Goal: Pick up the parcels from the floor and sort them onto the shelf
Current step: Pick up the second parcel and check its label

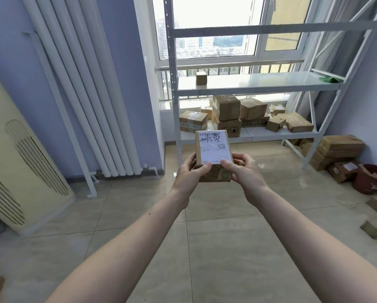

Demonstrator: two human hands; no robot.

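I hold a small brown cardboard parcel (212, 149) with a white shipping label on top, out in front of me at mid-frame. My left hand (191, 173) grips its left near corner and my right hand (242, 169) grips its right near corner, thumbs on the label. Ahead stands a white metal shelf (259, 83). One small box (201, 78) sits alone on its middle level. Several brown parcels (227, 107) are piled on the lower level.
More cardboard boxes (338, 149) lie on the floor to the right of the shelf, beside a dark red bucket (371, 179). Flattened cardboard scraps (375, 226) lie at far right. A white radiator (91, 95) and a cream air-conditioner unit (19, 162) stand at left.
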